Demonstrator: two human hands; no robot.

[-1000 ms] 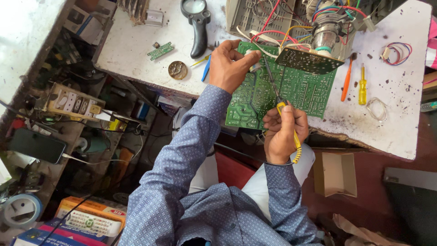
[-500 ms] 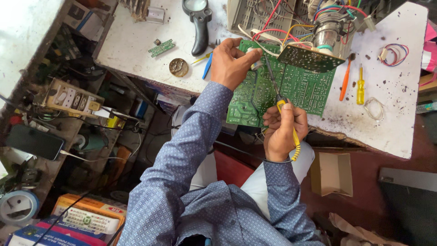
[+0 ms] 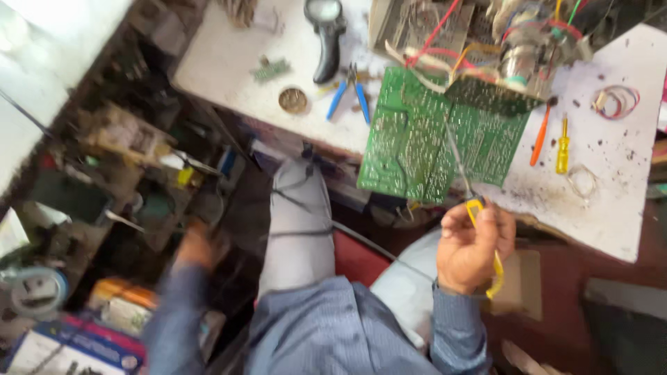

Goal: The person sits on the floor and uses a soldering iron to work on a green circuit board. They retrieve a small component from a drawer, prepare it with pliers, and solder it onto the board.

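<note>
right hand: clenched on the yellow handle of my soldering iron, held just off the near edge of the bench.
iron: thin shaft runs up and left from my fist; tip sits over the circuit board, about mid-board. Can't tell if it touches.
board: green, solder side up, tilted; its lower part hangs past the bench edge, over my lap. Directly above my right hand.
left hand: down low by the cluttered shelves on my left, well apart from the board. Too blurred; can't tell if it grips anything.
board top edge: jammed against a bundle of coloured wires and a metal part.
left of board: blue pliers, just beside it; black magnifier and a round tin further off.
right of board: orange screwdriver and yellow screwdriver, side by side, then bare speckled bench out to the wire coil.
room: open bench to the right; open air under the overhang where my right hand is.
</note>
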